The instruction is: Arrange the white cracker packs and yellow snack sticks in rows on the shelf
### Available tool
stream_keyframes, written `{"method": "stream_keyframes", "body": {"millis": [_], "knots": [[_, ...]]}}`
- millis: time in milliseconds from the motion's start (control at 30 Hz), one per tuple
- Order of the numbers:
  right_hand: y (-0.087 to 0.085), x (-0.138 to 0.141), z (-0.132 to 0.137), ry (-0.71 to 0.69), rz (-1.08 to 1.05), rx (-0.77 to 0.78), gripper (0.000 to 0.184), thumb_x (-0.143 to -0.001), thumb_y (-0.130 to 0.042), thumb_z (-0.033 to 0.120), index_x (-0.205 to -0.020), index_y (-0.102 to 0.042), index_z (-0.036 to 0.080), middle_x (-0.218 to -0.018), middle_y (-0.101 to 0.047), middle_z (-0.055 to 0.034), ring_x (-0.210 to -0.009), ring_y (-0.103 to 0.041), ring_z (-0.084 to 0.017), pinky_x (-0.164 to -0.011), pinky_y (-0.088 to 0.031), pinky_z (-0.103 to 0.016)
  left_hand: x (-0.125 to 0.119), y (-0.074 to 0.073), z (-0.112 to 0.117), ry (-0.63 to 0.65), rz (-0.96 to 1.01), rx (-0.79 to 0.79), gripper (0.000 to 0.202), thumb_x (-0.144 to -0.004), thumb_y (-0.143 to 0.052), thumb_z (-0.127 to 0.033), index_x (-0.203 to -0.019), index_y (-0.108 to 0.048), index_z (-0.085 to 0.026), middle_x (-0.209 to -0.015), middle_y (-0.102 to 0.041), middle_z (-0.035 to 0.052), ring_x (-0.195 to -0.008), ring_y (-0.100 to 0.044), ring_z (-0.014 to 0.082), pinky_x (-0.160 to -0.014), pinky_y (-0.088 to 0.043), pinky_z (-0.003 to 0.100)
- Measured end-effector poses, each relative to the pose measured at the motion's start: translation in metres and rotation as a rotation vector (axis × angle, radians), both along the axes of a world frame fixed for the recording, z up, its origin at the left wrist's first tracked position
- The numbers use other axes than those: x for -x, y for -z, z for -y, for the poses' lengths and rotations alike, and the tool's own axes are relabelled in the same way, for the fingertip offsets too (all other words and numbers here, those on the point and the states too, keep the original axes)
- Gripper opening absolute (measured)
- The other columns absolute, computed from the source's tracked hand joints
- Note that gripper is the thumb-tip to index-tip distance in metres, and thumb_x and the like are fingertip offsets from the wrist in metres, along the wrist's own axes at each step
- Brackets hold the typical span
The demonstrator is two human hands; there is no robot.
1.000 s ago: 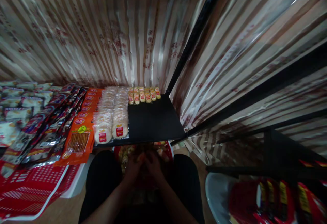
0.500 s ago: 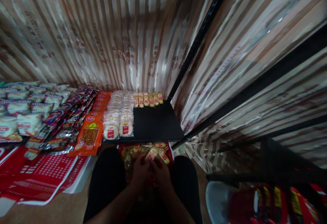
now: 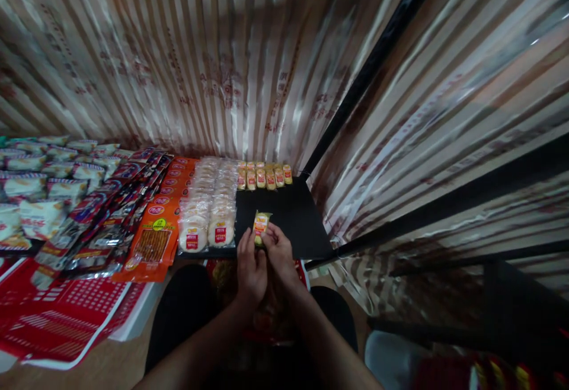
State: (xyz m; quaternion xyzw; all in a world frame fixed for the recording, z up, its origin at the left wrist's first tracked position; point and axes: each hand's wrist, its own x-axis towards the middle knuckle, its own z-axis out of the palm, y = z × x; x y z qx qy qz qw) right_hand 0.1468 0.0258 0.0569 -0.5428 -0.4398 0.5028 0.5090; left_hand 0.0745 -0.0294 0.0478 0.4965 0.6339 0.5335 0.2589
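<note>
A small yellow snack packet (image 3: 261,223) with a red and white label is held upright over the black shelf (image 3: 306,218). My left hand (image 3: 251,268) is closed against its left side, and my right hand (image 3: 280,253) pinches its lower right edge. Toward the back of the shelf, similar yellow packets (image 3: 271,178) stand in a tight row. Below the shelf edge, between my knees, a red basket (image 3: 306,274) holds more packets, mostly hidden by my forearms.
Left of my hands lie clear-wrapped round cakes (image 3: 207,224), orange snack bags (image 3: 151,245), dark packets (image 3: 104,224) and white bags (image 3: 42,218). A red basket (image 3: 66,313) sits below them at left. A black post (image 3: 364,82) rises behind the shelf's right corner.
Both hands have risen from the basket to above the shelf's front edge, bringing a yellow snack packet with them. The view has shifted slightly.
</note>
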Motion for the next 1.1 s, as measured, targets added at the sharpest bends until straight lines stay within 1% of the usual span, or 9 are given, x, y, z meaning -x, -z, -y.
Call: {"method": "stream_keyframes", "body": {"millis": [133,300,367,467,600,700,800,967,1100], "knots": [[0.018,0.008,-0.034,-0.006,-0.011,-0.009,0.033,-0.063,-0.061,0.029,-0.094,-0.06,0.019,-0.086,-0.069,-0.0036,-0.075,-0.064,-0.015,-0.074,-0.052,-0.028,-0.003,0.007,-0.022,0.026,-0.009,-0.022,0.04,-0.087,-0.035,-0.027,-0.122,-0.052,-0.017,-0.134,-0.048,0.0104,-0.128,-0.038,0.0208,-0.11,-0.028,0.042],[0.034,0.019,-0.071,-0.029,0.075,-0.009,0.032,-0.066,-0.059,0.029,-0.098,-0.06,0.021,-0.08,-0.069,-0.0007,-0.071,-0.063,-0.015,-0.069,-0.052,-0.028,-0.001,0.006,-0.052,0.051,0.138,0.125,0.043,-0.088,-0.032,-0.032,-0.123,-0.052,-0.016,-0.136,-0.047,0.0096,-0.129,-0.037,0.0191,-0.111,-0.025,0.037],[0.037,0.024,-0.085,-0.022,0.158,-0.018,0.033,-0.069,-0.056,0.03,-0.101,-0.061,0.022,-0.079,-0.068,-0.0001,-0.071,-0.063,-0.015,-0.068,-0.052,-0.028,0.001,0.001,-0.065,0.06,0.215,0.187,0.045,-0.088,-0.031,-0.032,-0.125,-0.05,-0.015,-0.138,-0.044,0.0088,-0.131,-0.035,0.0182,-0.112,-0.022,0.034],[0.038,0.031,-0.104,-0.024,0.269,-0.056,0.035,-0.072,-0.053,0.03,-0.106,-0.061,0.022,-0.08,-0.067,-0.0003,-0.072,-0.061,-0.015,-0.069,-0.05,-0.028,0.003,-0.006,-0.083,0.064,0.278,0.217,0.045,-0.088,-0.032,-0.033,-0.127,-0.049,-0.016,-0.138,-0.045,0.0074,-0.133,-0.032,0.0175,-0.112,-0.019,0.031],[0.037,0.041,-0.125,0.018,0.415,-0.134,0.037,-0.073,-0.053,0.03,-0.107,-0.063,0.021,-0.089,-0.064,-0.0032,-0.077,-0.059,-0.016,-0.074,-0.049,-0.028,0.009,-0.01,-0.106,0.039,0.36,0.274,0.048,-0.088,-0.034,-0.041,-0.128,-0.048,-0.017,-0.138,-0.045,0.0081,-0.132,-0.034,0.0195,-0.111,-0.022,0.031],[0.034,0.048,-0.138,0.035,0.497,-0.161,0.036,-0.073,-0.052,0.029,-0.105,-0.064,0.02,-0.09,-0.061,-0.0047,-0.079,-0.057,-0.017,-0.076,-0.047,-0.029,0.014,-0.011,-0.121,0.024,0.421,0.305,0.051,-0.089,-0.032,-0.045,-0.129,-0.046,-0.016,-0.14,-0.042,0.0093,-0.132,-0.034,0.0202,-0.11,-0.023,0.031],[0.033,0.055,-0.147,0.029,0.556,-0.144,0.038,-0.073,-0.051,0.026,-0.108,-0.063,0.019,-0.091,-0.06,-0.0047,-0.081,-0.056,-0.017,-0.079,-0.046,-0.029,0.018,-0.011,-0.13,0.005,0.448,0.306,0.05,-0.09,-0.03,-0.042,-0.13,-0.044,-0.016,-0.142,-0.039,0.0085,-0.133,-0.032,0.0186,-0.111,-0.022,0.03],[0.032,0.06,-0.153,0.007,0.599,-0.136,0.039,-0.074,-0.05,0.024,-0.111,-0.059,0.016,-0.1,-0.059,-0.0072,-0.086,-0.057,-0.018,-0.081,-0.045,-0.03,0.02,-0.007,-0.137,-0.007,0.459,0.298,0.046,-0.09,-0.03,-0.033,-0.132,-0.041,-0.015,-0.142,-0.04,0.008,-0.132,-0.034,0.0172,-0.111,-0.023,0.029],[0.034,0.059,-0.151,0.03,0.631,-0.155,0.034,-0.074,-0.051,0.026,-0.108,-0.056,0.02,-0.096,-0.063,-0.0053,-0.089,-0.056,-0.02,-0.08,-0.043,-0.031,0.022,-0.002,-0.139,-0.015,0.488,0.275,0.045,-0.09,-0.032,-0.031,-0.132,-0.042,-0.018,-0.139,-0.044,0.0063,-0.132,-0.033,0.016,-0.111,-0.023,0.028]]}}
